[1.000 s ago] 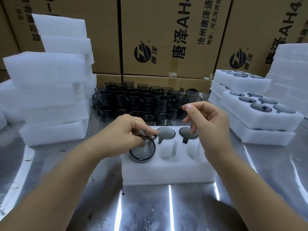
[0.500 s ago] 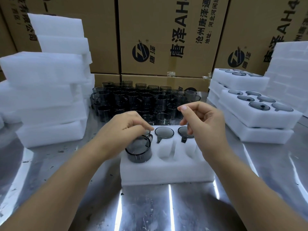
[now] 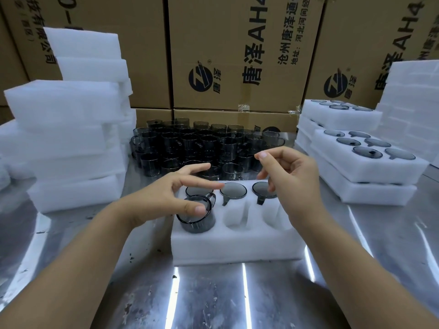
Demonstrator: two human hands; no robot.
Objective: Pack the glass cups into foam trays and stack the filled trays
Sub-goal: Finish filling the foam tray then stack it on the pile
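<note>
Hands (image 3: 161, 200) above tray (image 3: 237, 248), cup (image 3: 199, 224) under left

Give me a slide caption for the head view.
Left hand over a glass cup partly seated in the foam tray.

In front of me, a foam tray (image 3: 237, 243) sits on the surface (image 3: 213, 300). Three cups (image 3: 233, 190) fill its far row, and a fourth cup (image 3: 197, 219) stands in the near-left slot. The left hand (image 3: 164, 200) is over that cup, and the right hand (image 3: 292, 176) is over the far-right slot. Behind the tray I see a cluster of loose cups (image 3: 190, 143), with cardboard boxes (image 3: 237, 55) behind them. Stacked foam trays (image 3: 66, 138) stand to the left, and stacked filled trays (image 3: 370, 172) lie to the right.
</note>
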